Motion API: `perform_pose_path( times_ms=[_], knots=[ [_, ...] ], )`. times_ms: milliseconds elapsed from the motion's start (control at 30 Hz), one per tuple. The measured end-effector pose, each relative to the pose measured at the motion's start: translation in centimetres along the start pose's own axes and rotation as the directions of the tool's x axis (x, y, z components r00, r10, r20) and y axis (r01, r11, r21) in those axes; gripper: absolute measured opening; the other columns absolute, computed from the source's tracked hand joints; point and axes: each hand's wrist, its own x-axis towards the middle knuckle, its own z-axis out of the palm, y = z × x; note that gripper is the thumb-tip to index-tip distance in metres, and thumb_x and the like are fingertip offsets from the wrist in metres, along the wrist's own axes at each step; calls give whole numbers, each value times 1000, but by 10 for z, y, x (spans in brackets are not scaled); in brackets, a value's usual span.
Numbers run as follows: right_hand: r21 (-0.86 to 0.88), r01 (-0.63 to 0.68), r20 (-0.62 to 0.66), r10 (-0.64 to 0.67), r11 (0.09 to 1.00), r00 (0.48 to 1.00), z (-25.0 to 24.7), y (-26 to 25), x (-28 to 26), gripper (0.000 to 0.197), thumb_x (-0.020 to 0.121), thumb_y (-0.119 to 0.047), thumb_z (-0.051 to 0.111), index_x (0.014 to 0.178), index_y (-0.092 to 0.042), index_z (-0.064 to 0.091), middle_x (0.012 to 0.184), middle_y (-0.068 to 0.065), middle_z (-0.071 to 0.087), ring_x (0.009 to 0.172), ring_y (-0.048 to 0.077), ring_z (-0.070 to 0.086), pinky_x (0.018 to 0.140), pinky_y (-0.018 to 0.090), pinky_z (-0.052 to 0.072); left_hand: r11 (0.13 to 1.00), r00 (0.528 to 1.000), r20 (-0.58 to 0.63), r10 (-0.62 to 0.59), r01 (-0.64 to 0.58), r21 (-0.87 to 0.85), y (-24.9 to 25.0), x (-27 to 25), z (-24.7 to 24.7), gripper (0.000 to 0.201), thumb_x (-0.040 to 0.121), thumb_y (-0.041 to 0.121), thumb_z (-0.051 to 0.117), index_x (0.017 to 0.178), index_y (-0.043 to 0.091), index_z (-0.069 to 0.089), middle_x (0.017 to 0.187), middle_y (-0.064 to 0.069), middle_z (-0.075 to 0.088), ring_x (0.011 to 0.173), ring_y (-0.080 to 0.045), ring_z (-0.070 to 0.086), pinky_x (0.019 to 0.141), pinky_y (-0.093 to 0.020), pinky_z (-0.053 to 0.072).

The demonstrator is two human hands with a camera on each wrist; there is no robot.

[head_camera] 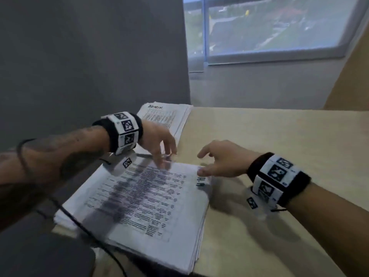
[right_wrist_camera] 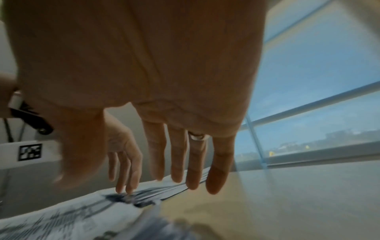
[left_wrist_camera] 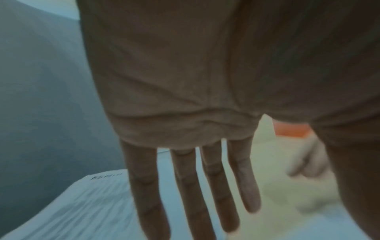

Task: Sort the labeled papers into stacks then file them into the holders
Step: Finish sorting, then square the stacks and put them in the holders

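Two stacks in view: near stack [head_camera: 143,204] of printed sheets at the desk's front left; far stack [head_camera: 167,116] headed "ADMIN" in handwriting, beyond it at the desk's left edge.
Desk: pale surface [head_camera: 279,140], bare to the right of both stacks.
Top sheet, near stack: dense printed table; a bold handwritten label sits at its far right corner, partly legible ("H." and no more).
Long axis, near stack: runs from the person's near left toward the far right, oblique to the desk edge.
Left hand [head_camera: 157,144]: above the far edge of the near stack, fingers [left_wrist_camera: 185,186] straight and spread, pointing down; tips at or just over the top sheet, contact not certain. Holds nothing.
Right hand [head_camera: 219,162]: at the far right corner of the near stack, just beside the label; fingers [right_wrist_camera: 176,154] extended and loosely spread, one tip apparently on the corner. Holds nothing.
Key relation: the labelled corner lies directly under the right fingertips, so the right hand is the nearer one for lifting that sheet; the left hand lies between the two stacks, nearer the ADMIN pile.
Judgement: sorting step in hand; top sheet not yet lifted.
Holders: not seen in any view.
Blur: motion smear over the left hand and mid-sheet.
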Motion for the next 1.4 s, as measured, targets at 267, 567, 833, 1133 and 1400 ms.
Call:
perform_pose_path(
  times_ms=[267,567,833,1133,1400],
  knots=[
    [-191,-157,164,189,969,968,30,-57,35,72,61,-48,98,114,-15,61,103,0,64,95,22,64,78,31,58,978,977,-195,83,-42,206,-28,-11,75,100,62,46,97,147,33,45,143,10,48,124,-13,46,108,-40,46],
    [-132,-95,124,111,987,986,24,-25,12,57,56,-29,99,97,-23,61,95,-2,69,87,22,67,76,37,60,970,960,-156,232,-217,112,16,7,63,75,58,55,96,122,32,65,113,9,70,102,-17,67,92,-39,57],
    [39,-170,-127,174,985,977,-40,62,-66,68,58,-15,98,103,-33,50,98,-15,57,88,16,56,60,31,39,883,949,-180,259,-308,-353,95,38,51,41,66,41,97,91,14,78,85,-2,80,81,-27,77,79,-41,64],
    [941,145,-305,580,306,755,-32,161,-191,118,39,-54,104,138,-10,57,130,6,71,118,27,69,91,36,60,143,789,-599,137,-614,-776,133,61,-7,55,68,20,92,115,1,72,111,-14,78,106,-31,75,108,-56,51],
    [629,468,-776,537,620,332,-98,137,-154,93,82,-54,83,155,-11,44,153,10,56,139,29,56,115,58,45,3,562,-820,-108,-825,-565,220,26,-47,45,76,18,93,110,5,66,99,-7,78,91,-23,78,80,-44,65]
  ],
)
